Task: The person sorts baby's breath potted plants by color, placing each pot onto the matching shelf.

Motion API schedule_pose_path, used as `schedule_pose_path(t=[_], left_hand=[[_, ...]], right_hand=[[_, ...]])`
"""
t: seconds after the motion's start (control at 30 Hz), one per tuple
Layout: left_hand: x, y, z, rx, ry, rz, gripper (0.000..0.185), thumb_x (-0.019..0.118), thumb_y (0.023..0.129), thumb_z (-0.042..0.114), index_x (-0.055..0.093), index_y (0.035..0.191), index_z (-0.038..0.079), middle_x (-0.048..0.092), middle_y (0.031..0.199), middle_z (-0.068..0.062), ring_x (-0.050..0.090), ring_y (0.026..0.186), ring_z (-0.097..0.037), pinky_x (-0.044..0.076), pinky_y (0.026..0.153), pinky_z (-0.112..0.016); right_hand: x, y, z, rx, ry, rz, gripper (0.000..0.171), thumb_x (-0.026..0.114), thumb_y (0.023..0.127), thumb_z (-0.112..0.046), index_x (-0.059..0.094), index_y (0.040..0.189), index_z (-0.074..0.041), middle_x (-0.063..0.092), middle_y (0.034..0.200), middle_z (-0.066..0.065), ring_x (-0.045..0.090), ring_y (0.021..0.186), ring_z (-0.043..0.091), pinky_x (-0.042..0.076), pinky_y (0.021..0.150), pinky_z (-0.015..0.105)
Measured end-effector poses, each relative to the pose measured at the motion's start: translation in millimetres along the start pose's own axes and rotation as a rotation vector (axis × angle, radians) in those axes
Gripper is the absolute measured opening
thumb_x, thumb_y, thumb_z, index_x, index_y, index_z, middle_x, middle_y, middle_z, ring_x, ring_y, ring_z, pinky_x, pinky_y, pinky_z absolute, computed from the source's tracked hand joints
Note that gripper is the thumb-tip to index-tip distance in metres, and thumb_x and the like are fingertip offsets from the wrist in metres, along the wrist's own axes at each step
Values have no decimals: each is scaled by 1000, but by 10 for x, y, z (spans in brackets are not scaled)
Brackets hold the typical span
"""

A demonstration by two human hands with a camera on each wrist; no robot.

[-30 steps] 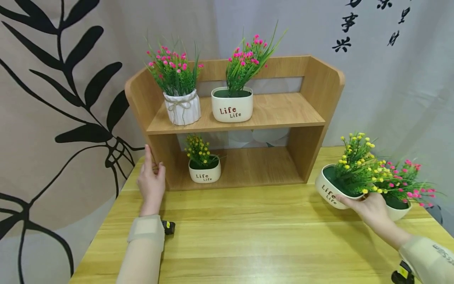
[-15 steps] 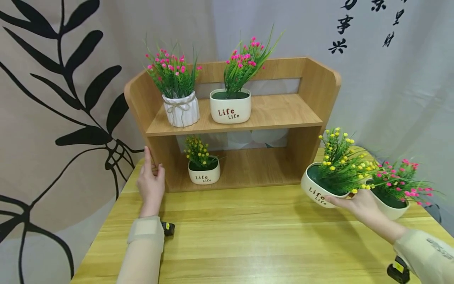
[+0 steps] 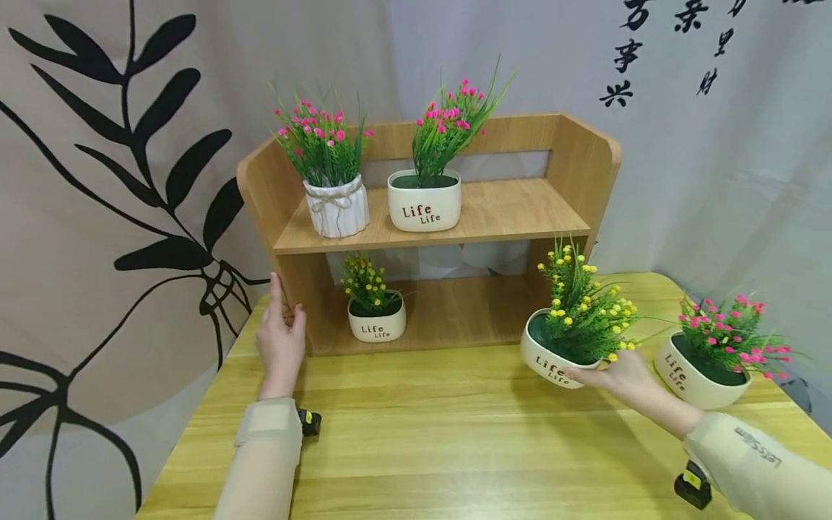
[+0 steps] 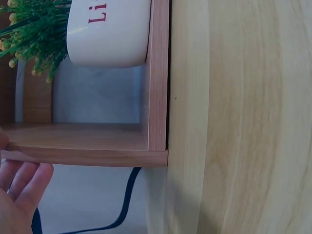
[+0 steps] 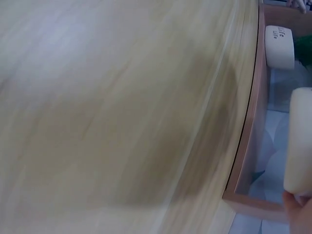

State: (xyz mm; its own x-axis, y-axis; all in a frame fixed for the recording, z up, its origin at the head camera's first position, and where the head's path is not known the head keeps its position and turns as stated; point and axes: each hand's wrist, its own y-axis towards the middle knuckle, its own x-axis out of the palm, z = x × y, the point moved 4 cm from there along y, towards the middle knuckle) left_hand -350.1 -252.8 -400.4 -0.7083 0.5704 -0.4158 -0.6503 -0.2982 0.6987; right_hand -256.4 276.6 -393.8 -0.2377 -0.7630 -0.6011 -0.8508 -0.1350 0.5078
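Note:
My right hand [image 3: 611, 374] holds a cream "Life" pot of yellow flowers [image 3: 557, 354], tilted and lifted just above the wooden table [image 3: 455, 448], in front of the shelf's right side. The pot's cream wall [image 5: 298, 141] shows at the right edge of the blurred right wrist view. My left hand [image 3: 279, 336] rests with straight fingers against the lower left side panel of the wooden shelf [image 3: 572, 155]; its fingers [image 4: 22, 187] lie under the panel's edge [image 4: 87, 157] in the left wrist view.
The shelf's top level carries a white ribbed pot of pink flowers [image 3: 335, 206] and a "Life" pot of pink flowers [image 3: 424, 202]. A small "Life" pot of yellow flowers [image 3: 375, 321] stands on the lower level. Another pink-flowered "Life" pot [image 3: 698, 372] sits on the table at right.
My right hand has carried the yellow-flowered pot leftward, away from the pink-flowered pot and toward the shelf's front. The left hand has stayed on the shelf's side.

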Motion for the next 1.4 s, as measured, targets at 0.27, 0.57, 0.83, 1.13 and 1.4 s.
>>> schedule_pose_path(t=[0.27, 0.57, 0.83, 1.13, 1.4], left_hand=[[30, -5, -19, -12, -7, -13, 77, 61, 93, 5, 24, 154, 33, 60, 97, -24, 63, 81, -37, 56, 69, -47], [31, -3, -20, -10, -15, -17, 76, 61, 93, 4, 25, 155, 31, 60, 98, -24, 63, 81, -37, 56, 69, -47], [12, -30, -58, -50, -7, -29, 76, 61, 93, 5, 25, 155, 31, 60, 101, -23, 63, 83, -36, 56, 71, -47], [16, -49, -55, -44, -1, -17, 76, 61, 93, 5, 24, 155, 31, 61, 98, -24, 64, 82, -37, 56, 70, -48], [15, -14, -11, -23, -17, -3, 75, 61, 93, 4, 26, 154, 29, 60, 100, -24, 63, 83, -37, 56, 71, -48]], right_hand=[[212, 117, -59, -48, -60, -97, 74, 92, 59, -15, 56, 121, 4, 66, 110, 17, 59, 100, 31, 50, 83, 40], [470, 149, -67, -94, 26, -188, 78, 92, 61, -16, 53, 126, 2, 63, 116, 14, 58, 106, 27, 49, 89, 45], [744, 147, -119, -140, 121, -244, 87, 93, 59, -14, 48, 131, 3, 59, 122, 17, 55, 111, 26, 48, 95, 43], [909, 238, -67, -114, 148, -273, 85, 93, 59, -15, 50, 131, 1, 59, 124, 17, 55, 113, 32, 45, 97, 52], [991, 340, 10, -30, 134, -321, 80, 91, 64, -24, 53, 130, 0, 63, 122, 13, 58, 112, 30, 47, 97, 48]])
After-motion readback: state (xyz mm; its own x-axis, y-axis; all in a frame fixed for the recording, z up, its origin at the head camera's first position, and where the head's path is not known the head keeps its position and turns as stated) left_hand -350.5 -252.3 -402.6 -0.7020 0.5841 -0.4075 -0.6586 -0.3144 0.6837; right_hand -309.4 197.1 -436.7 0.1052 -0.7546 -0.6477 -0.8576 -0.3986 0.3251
